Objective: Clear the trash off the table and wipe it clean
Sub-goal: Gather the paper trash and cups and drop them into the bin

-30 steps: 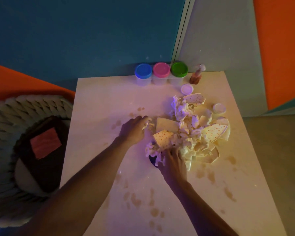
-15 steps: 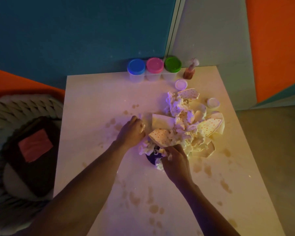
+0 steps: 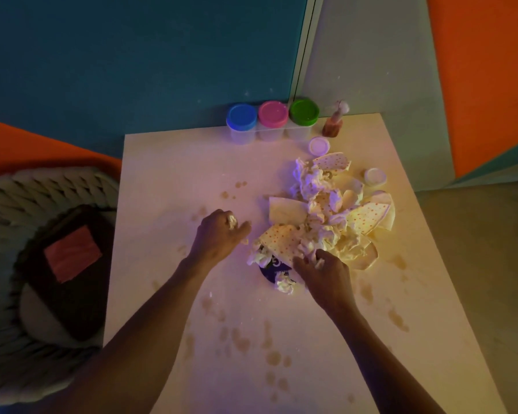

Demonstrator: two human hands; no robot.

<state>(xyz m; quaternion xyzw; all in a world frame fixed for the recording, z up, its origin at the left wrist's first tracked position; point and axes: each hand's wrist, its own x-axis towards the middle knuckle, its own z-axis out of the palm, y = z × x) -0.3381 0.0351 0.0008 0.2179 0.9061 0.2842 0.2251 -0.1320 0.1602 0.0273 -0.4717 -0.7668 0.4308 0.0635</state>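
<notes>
Left grip (image 3: 220, 231): fingers curled round a small wad of white paper, at the left edge of the trash pile (image 3: 320, 216). Right grip (image 3: 323, 271): fingers curled into the near edge of the pile, pinching crumpled paper beside a dotted plate piece (image 3: 278, 239). Both grips are judged to be gathering the trash together.

Progress: early. None of the pile has left the surface (image 3: 168, 186); no wiping is evident.

Remaining, as judged:
- Remove the pile.
- Collect the two loose lids (image 3: 319, 145) at the far right, if they count as trash.
- Wipe the brown stains (image 3: 240, 342), scattered over the near half, the right edge and the area left of the pile.

Trash condition: the pile sits right of centre on the surface. It consists of crumpled white paper mixed with torn, pale plate pieces, several with red dots. A dark blue item (image 3: 268, 271) lies partly buried at the near edge; its type cannot be told. The material looks light and loose, so pieces are likely to drop if lifted in one load.

Three lidded tubs (image 3: 271, 119) and a small bottle (image 3: 332, 124) stand along the far edge, apart from the pile
</notes>
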